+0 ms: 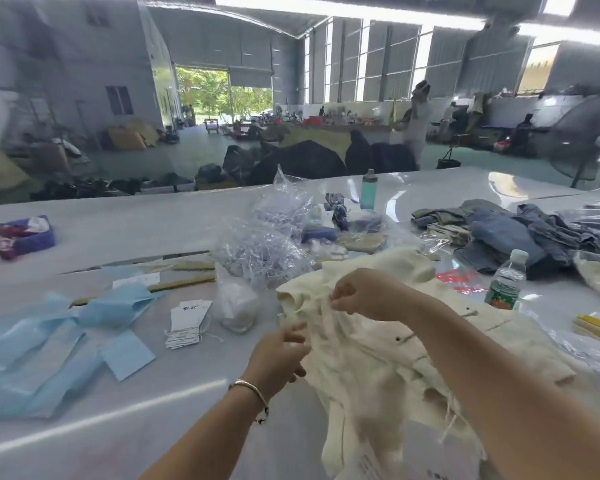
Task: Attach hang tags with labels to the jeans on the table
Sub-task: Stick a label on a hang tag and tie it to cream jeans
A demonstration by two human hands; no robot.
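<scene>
A garment factory hall is showing here: corrugated metal walls [215, 39] and tall windows [371, 60] are enclosing a wide floor, where heaps of dark clothing [298, 161] are lying. A long white desk [125, 220] is carrying piled blue jeans [506, 233], a stack of hang tags [186, 323] and plastic bags [257, 244].

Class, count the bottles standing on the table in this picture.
2: a teal bottle at the far middle, and a clear water bottle at the right near the blue jeans.

The single head-worn camera looks forward and down, close over the table [125, 230], the hall beyond.
</scene>
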